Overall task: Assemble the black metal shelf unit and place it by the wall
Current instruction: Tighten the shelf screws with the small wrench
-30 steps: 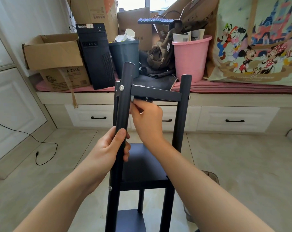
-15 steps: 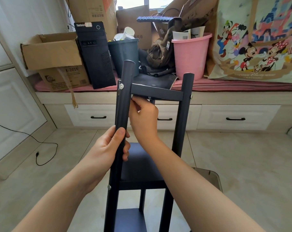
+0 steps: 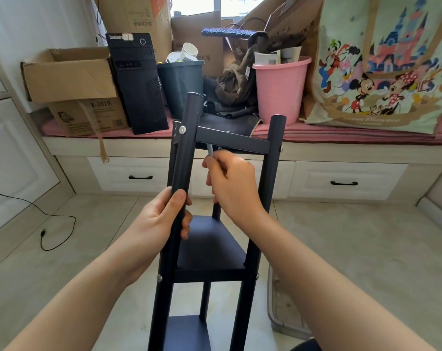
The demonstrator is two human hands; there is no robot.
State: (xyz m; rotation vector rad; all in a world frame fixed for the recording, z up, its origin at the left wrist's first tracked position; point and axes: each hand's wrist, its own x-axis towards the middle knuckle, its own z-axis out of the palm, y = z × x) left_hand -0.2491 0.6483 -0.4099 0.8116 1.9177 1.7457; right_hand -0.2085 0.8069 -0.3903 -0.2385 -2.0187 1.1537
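Black shelf unit [image 3: 209, 249] stands upright at centre frame, held in both hands.

The left hand [image 3: 159, 221] wraps its fingers round the near-left post [image 3: 183, 158]; the right hand [image 3: 231, 181] pinches a small silvery tool [image 3: 210, 149] just under the top crossbar [image 3: 232, 139]. Four posts and two lower shelves show. Bare tiled floor [image 3: 354, 249] lies open left and right; the cluttered window bench [image 3: 341, 148], with three drawer handles, bounds the frame's upper half.

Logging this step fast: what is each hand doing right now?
Left hand: grips the black metal shelf post.
Right hand: holds a small silver metal tool under the black top crossbar.
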